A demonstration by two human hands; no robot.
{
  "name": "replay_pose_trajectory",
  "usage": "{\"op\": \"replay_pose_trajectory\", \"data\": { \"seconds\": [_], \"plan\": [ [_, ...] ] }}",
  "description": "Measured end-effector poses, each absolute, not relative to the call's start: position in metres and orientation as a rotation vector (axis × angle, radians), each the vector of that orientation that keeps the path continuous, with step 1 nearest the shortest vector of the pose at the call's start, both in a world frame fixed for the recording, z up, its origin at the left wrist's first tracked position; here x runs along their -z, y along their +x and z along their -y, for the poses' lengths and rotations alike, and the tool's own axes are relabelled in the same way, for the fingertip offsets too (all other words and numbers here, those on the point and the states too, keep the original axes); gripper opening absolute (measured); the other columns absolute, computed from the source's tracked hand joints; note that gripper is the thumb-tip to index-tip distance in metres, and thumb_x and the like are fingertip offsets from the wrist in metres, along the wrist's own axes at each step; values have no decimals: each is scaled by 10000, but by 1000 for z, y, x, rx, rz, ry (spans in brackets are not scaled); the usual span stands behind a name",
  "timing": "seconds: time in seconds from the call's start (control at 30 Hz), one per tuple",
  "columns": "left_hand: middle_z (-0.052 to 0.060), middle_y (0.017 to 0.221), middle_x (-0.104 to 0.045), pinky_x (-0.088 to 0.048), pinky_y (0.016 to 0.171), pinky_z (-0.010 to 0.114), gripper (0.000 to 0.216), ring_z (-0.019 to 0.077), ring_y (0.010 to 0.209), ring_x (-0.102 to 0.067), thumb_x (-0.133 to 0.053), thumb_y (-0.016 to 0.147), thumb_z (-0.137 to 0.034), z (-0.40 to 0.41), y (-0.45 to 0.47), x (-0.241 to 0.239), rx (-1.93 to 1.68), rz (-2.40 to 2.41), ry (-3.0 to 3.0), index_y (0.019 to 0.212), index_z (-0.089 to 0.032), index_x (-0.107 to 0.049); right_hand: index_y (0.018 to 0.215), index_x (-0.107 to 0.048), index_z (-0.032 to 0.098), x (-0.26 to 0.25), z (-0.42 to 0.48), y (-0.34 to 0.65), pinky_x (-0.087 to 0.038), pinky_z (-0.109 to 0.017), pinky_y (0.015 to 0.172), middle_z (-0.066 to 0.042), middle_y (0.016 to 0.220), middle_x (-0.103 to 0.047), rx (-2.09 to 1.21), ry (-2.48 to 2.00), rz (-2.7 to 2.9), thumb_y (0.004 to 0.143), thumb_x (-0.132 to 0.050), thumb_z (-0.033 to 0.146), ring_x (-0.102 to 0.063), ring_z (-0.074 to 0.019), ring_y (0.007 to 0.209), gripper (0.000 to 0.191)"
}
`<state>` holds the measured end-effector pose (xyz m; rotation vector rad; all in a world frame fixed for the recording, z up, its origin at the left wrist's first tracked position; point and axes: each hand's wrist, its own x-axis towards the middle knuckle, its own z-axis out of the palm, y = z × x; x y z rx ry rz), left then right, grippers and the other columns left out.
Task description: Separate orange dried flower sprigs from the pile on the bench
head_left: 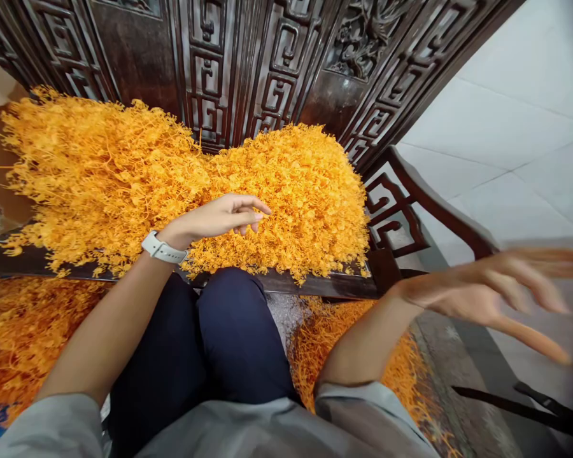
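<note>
A heap of yellow-orange, frilly, plastic-looking sprigs (296, 184) covers a dark wooden bench seat (325, 287). Over the front of this heap hovers my left hand (229, 215), a pale watch on its wrist. Its fingers are loosely bent and a little apart, and I see nothing in them. Out to the right, past the bench's armrest, my right hand (496, 289) stretches over the floor. Its fingers are spread and blurred by motion, with nothing visible in them.
Carved dark wood panels (210, 70) form the bench's back. A curved armrest (439, 197) stands at its right end. More orange sprigs (353, 337) lie below on both sides of my knees. A black strap (501, 401) shows at lower right, by a pale wall (510, 127).
</note>
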<state>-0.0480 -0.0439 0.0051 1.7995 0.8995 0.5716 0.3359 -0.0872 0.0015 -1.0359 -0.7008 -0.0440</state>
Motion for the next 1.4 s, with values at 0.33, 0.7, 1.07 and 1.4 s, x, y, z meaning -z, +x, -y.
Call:
{"op": "replay_pose_trajectory", "data": {
  "seconds": [0.33, 0.7, 1.07, 1.4],
  "plan": [
    [223, 1356, -604, -447, 1127, 569, 481, 413, 1298, -553, -583, 954, -251, 7, -72, 40, -835, -1959, 2373, 1420, -131, -580, 1042, -757, 268, 61, 32, 165, -500, -319, 646, -24, 913, -725, -1127, -822, 1798, 921, -713, 599, -581, -142, 672, 355],
    [97, 913, -747, -547, 924, 474, 124, 264, 878, -667, -592, 918, -255, -10, -87, 49, -1022, -1850, 2137, 874, -198, -692, 1132, -706, 193, 78, -43, 88, -509, -405, 873, -101, 996, -740, -518, -1300, 1984, 1014, -568, 298, -667, -262, 927, 210],
    [97, 1625, -493, -357, 1188, 612, 569, 382, 1406, -462, -626, 954, -393, -14, -79, 49, -890, -1678, 2393, 1513, -324, -545, 944, -735, 239, 52, 5, 140, -500, -335, 820, -20, 952, -707, -1033, -767, 1514, 914, -754, 514, -610, -161, 842, 278],
    [128, 1467, -625, -414, 1068, 526, 641, 355, 1246, -517, -637, 965, -442, -12, -53, 52, -921, -1667, 2412, 1556, -256, -473, 954, -661, 262, 39, 45, 168, -530, -427, 1034, -38, 1111, -699, -1207, -616, 1557, 926, -749, 491, -676, -209, 1060, 247]
  ]
}}
